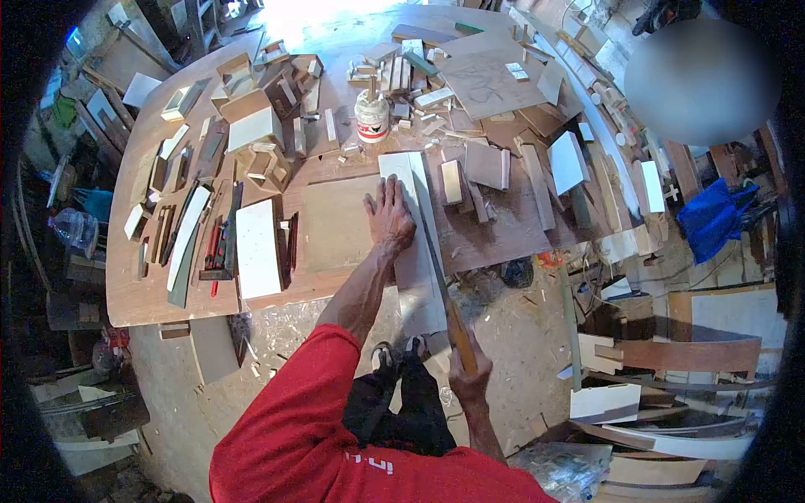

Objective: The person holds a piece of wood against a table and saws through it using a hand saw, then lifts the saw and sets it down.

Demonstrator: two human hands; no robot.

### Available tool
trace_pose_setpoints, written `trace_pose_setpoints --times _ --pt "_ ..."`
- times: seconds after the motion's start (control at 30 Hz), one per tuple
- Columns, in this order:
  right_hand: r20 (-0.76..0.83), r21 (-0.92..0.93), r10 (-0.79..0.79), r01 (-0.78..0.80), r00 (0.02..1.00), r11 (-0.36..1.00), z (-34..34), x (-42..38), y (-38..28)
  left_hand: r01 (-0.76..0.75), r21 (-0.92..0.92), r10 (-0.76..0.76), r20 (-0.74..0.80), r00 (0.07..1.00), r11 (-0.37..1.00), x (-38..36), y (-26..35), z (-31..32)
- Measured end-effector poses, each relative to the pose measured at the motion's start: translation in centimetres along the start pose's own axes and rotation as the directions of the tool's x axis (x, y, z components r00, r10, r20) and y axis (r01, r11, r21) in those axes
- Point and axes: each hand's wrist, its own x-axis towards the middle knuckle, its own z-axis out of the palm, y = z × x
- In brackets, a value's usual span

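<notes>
My left hand (391, 220) lies flat on a long white board (419, 285), fingers stretched out and pressing its top. The board's near end juts past the table's front edge above my feet. My right hand (470, 369) is closed around the wooden handle of a handsaw (458, 329). Its narrow dark blade, seen nearly edge-on, runs forward along the board's right side. Whether the teeth are inside the wood is too fine to tell. A flat brown panel (335, 226) rests on the table left of the board.
The wooden table (168, 306) carries a white glue tub (372, 117), small wooden boxes (270, 168), a hammer (216, 273), a white panel (258, 249) and several offcuts. At the right are a blue bag (713, 218) and stacked boards (688, 360). A person's blurred head is at upper right.
</notes>
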Motion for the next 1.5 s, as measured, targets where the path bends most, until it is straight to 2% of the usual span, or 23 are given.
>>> trace_pose_setpoints --times 0.03,0.07,0.17,0.2,0.23,0.3,0.33,0.43,0.5,0.57,0.63,0.7,0.77,0.83,0.87,0.97,1.1,1.17,1.27,1.3,1.37,1.4,1.5 --pt "-0.045 -0.079 -0.079 0.076 0.996 0.994 -0.3 -1.0 0.0 -0.024 -0.071 0.018 -0.077 0.997 0.997 0.1 -0.2 0.7" --pt "-0.071 0.056 0.084 -0.08 0.994 0.995 -0.6 -2.4 -0.3 -0.047 -0.14 0.026 -0.154 0.988 0.989 0.1 -0.4 1.4" --pt "-0.1 -0.002 0.074 -0.074 0.992 0.997 0.5 0.4 -0.3 -0.063 -0.105 0.044 -0.173 0.984 0.992 0.1 -0.6 1.8" --pt "0.021 -0.036 0.001 0.0 1.0 0.999 0.5 2.1 0.1 -0.066 -0.103 0.047 -0.175 0.983 0.992 0.0 -0.5 1.7" --pt "0.018 -0.03 0.0 0.001 1.0 1.0 0.6 2.1 -0.1 -0.059 -0.116 0.04 -0.157 0.987 0.992 -0.1 -0.6 1.5" --pt "0.003 -0.043 0.155 -0.155 0.988 0.987 0.6 1.9 -0.9 -0.058 -0.126 0.041 -0.137 0.99 0.99 -0.1 -0.5 1.3" --pt "-0.089 0.003 0.0 0.0 0.996 1.0 0.9 0.3 1.0 -0.048 -0.128 0.032 -0.118 0.993 0.991 -0.3 -0.4 1.2" --pt "-0.122 0.064 0.078 -0.07 0.989 0.995 -0.6 -2.3 0.2 -0.035 -0.128 0.021 -0.11 0.994 0.991 0.3 -0.3 0.4" --pt "-0.133 -0.009 0.058 -0.06 0.989 0.998 -0.1 -0.2 0.0 -0.042 -0.125 0.029 -0.106 0.994 0.991 -0.1 -0.3 0.4" --pt "0.003 0.021 0.173 -0.173 0.985 0.985 0.6 2.1 0.1 -0.055 -0.104 0.043 -0.118 0.992 0.993 -0.2 -0.3 0.4" --pt "0.025 0.011 0.248 -0.249 0.968 0.969 0.5 1.2 -0.5 -0.06 -0.125 0.046 -0.11 0.993 0.99 0.1 -0.6 0.6" --pt "-0.046 0.011 0.075 -0.074 0.996 0.997 -0.1 -2.1 0.7 -0.061 -0.156 0.046 -0.1 0.994 0.986 0.4 -0.4 0.6" --pt "-0.07 0.058 0.073 -0.068 0.995 0.996 -0.5 -2.8 1.2 -0.038 -0.115 0.028 -0.09 0.996 0.993 0.0 -0.1 0.0" --pt "-0.107 -0.053 0.048 -0.054 0.993 0.997 -0.5 -1.3 0.7 -0.037 -0.108 0.026 -0.096 0.995 0.993 -0.3 -0.2 0.2" --pt "-0.057 0.018 0.06 -0.06 0.997 0.998 -0.1 0.9 -0.3 -0.04 -0.098 0.029 -0.113 0.993 0.994 -0.2 -0.1 0.3" --pt "0.033 -0.023 0.166 -0.165 0.986 0.986 0.4 1.9 -0.7 -0.044 -0.111 0.03 -0.13 0.991 0.993 -0.1 -0.2 0.5" --pt "-0.099 0.094 0.027 -0.018 0.995 0.995 -0.6 -2.4 0.6 -0.035 -0.119 0.025 -0.09 0.996 0.992 0.2 -0.4 0.5" --pt "-0.118 -0.011 -0.008 0.007 0.993 1.0 -0.4 -1.1 0.9 -0.045 -0.099 0.034 -0.116 0.993 0.994 -0.3 -0.1 0.2" --pt "0.101 -0.069 0.298 -0.292 0.949 0.954 0.7 2.5 0.4 -0.058 -0.117 0.049 -0.082 0.995 0.991 -0.4 -0.3 -0.5" --pt "0.097 -0.062 0.292 -0.287 0.952 0.956 0.7 2.3 0.9 -0.064 -0.112 0.054 -0.089 0.995 0.992 0.1 -0.2 -0.7" --pt "-0.069 -0.085 0.013 -0.019 0.998 0.996 0.3 -0.5 1.7 -0.054 -0.126 0.043 -0.091 0.995 0.991 -0.1 -0.3 0.0" --pt "-0.04 0.063 0.117 -0.115 0.992 0.991 -0.8 -1.8 0.9 -0.054 -0.126 0.042 -0.096 0.994 0.991 0.5 -0.2 0.0" --pt "-0.088 0.03 0.079 -0.077 0.993 0.997 -0.8 -1.1 0.2 -0.048 -0.111 0.033 -0.132 0.991 0.993 -0.5 -0.2 0.5"
